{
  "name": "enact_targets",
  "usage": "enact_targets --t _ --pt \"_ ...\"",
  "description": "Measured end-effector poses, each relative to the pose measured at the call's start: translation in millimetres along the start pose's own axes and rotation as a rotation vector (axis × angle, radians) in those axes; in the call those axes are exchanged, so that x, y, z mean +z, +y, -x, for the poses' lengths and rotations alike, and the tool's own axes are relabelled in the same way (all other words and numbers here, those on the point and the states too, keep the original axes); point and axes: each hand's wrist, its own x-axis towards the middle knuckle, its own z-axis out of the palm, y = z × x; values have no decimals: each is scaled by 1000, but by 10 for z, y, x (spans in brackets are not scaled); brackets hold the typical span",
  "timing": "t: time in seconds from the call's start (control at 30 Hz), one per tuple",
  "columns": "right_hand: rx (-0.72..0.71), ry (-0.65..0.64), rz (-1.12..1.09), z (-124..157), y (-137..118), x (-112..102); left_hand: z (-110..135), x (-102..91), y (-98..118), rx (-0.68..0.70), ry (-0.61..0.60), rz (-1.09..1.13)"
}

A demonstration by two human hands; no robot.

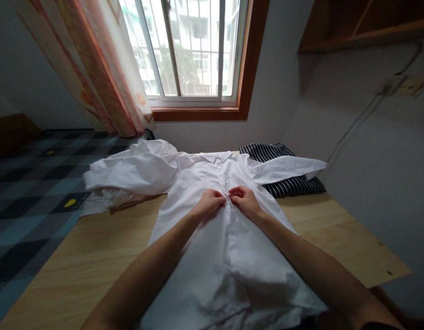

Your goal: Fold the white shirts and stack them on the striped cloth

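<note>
A white button-up shirt (219, 238) lies face up on a wooden table (95, 247), collar toward the window, sleeves spread to both sides. My left hand (209, 202) and my right hand (242, 198) meet at the shirt's front placket, roughly mid-chest. Both have fingers curled in a pinch on the fabric edges at the button line. Two buttons show above my hands, near the collar.
A second white garment (129, 176) is bunched at the table's far left. A folded black-and-white striped cloth (287, 183) lies at the far right under the shirt's sleeve. A bed with a checked cover (29, 192) stands to the left. Grey wall runs close on the right.
</note>
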Motion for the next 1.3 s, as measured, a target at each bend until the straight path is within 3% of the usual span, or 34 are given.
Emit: enact_targets --t 0.37,0.57,1.03,1.3 --pt "-115 5 162 6 76 3 2 28 11 -5 -6 -9" --pt "-194 66 309 72 17 51 -8 74 4 -127 14 88" --pt "-232 136 311 126 -36 103 -7 99 -48 -92 30 177" --pt "-146 160 241 86 29 89 -86 96 -105 74 91 -90"
